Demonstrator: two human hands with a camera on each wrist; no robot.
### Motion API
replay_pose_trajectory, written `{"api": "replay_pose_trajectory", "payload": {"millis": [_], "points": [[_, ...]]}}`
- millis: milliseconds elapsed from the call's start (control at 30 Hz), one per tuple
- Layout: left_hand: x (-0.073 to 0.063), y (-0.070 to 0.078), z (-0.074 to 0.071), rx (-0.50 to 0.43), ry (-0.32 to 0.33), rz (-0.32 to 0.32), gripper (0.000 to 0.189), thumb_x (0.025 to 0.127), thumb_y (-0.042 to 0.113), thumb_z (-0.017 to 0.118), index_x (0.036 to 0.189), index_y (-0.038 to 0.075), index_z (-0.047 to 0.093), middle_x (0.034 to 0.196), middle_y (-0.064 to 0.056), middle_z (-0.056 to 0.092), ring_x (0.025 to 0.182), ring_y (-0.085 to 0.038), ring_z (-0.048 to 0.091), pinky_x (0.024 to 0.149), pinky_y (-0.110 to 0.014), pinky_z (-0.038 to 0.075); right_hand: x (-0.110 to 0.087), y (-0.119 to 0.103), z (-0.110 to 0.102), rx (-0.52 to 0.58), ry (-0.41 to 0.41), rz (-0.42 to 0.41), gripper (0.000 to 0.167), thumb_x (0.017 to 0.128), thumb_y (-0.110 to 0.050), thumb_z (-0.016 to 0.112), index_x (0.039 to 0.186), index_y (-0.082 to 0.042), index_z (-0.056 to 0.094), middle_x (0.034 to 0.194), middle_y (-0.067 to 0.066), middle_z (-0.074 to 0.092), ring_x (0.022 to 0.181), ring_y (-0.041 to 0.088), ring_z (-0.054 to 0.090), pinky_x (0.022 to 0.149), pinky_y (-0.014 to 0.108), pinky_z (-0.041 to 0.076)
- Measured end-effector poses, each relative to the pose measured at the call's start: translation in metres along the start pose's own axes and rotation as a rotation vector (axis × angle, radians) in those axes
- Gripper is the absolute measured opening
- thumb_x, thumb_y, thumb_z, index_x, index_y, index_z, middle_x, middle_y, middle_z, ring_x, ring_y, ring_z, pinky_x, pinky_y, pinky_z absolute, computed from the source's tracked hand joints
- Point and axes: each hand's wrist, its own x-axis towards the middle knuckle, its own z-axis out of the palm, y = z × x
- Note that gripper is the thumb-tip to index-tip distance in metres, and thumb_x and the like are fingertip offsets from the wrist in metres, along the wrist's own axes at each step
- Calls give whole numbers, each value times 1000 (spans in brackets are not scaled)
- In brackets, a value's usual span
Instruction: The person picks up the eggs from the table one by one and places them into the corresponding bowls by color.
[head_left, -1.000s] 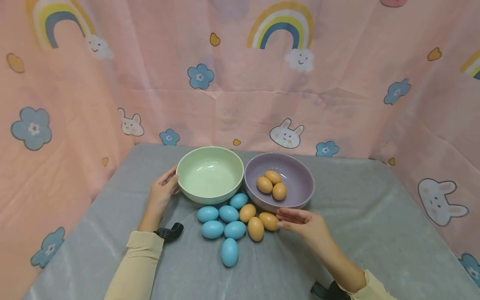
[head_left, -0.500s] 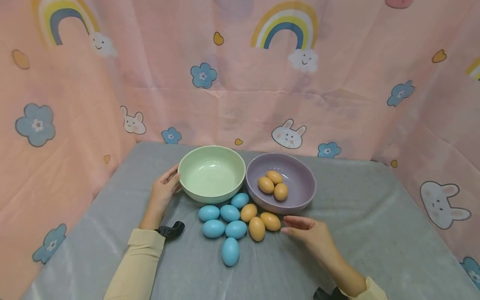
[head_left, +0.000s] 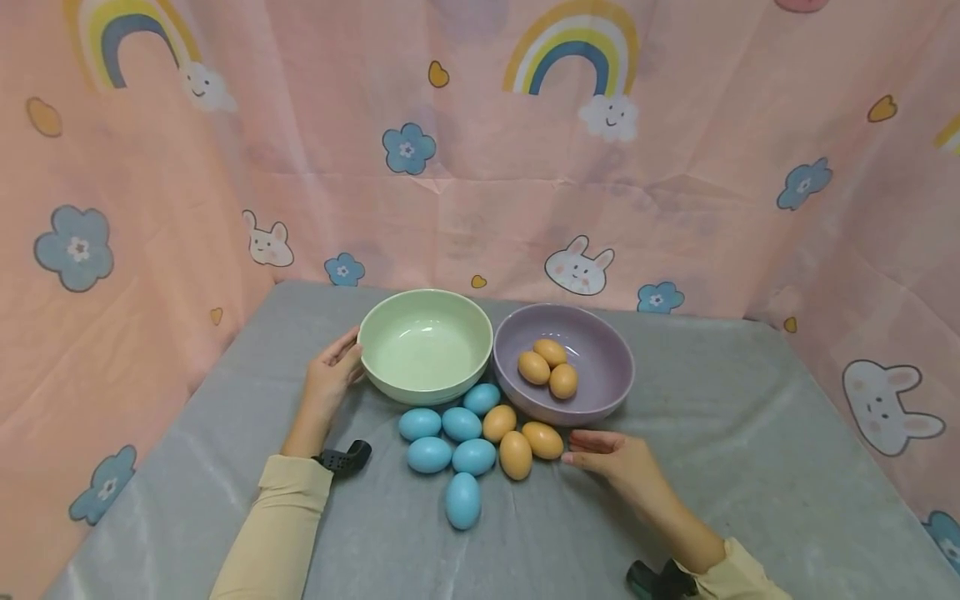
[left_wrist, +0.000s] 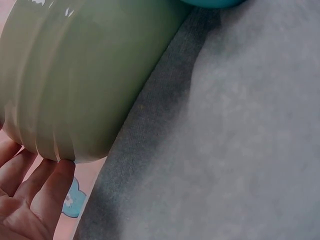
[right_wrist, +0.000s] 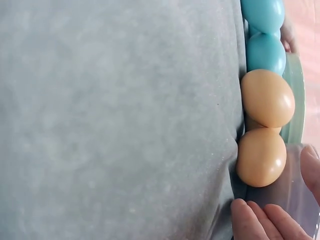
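My left hand rests on the left side of a light green bowl. In the left wrist view, its fingertips touch the bowl's outer wall, fingers fairly straight. My right hand is just right of a brown egg, in front of a purple bowl. It holds nothing; thumb and fingers are apart, and the right wrist view shows a small gap to the nearest brown egg. Three brown eggs lie inside the purple bowl, and three more outside, in front of it. The green bowl's visible inside holds nothing.
Several blue eggs lie clustered before the green bowl, one blue egg nearest the viewer. The two bowls stand side by side on a grey cloth. A pink patterned curtain encloses the back and sides.
My right hand has drawn back slightly to the right, away from the nearest brown egg and the purple bowl. The left hand stays at the green bowl. The view shifted a little.
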Motion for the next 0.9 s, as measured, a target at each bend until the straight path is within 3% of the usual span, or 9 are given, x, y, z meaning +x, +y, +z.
{"api": "replay_pose_trajectory", "payload": {"millis": [333, 733, 900], "points": [[0, 1, 1, 12, 6, -20, 47, 102, 19, 56, 148, 12, 47, 154, -7, 46, 136, -23, 52, 87, -12, 54, 3, 1, 5, 2, -22, 2, 48, 82, -19, 82, 122, 4, 68, 123, 14, 71, 105, 0, 62, 83, 9, 47], [0, 1, 0, 10, 1, -10, 48, 102, 21, 57, 148, 12, 48, 154, -7, 47, 133, -17, 55, 88, -12, 54, 7, -3, 12, 38, -40, -32, 48, 82, -12, 80, 122, 10, 66, 120, 21, 70, 100, 6, 65, 79, 11, 51], [0, 0, 0, 6, 4, -9, 48, 102, 22, 58, 148, 13, 48, 153, -6, 47, 132, -17, 56, 87, -11, 54, 10, -3, 15, 2, -33, -49, 47, 82, -13, 81, 120, 10, 67, 118, 20, 71, 101, 8, 66, 78, 12, 51]]}}
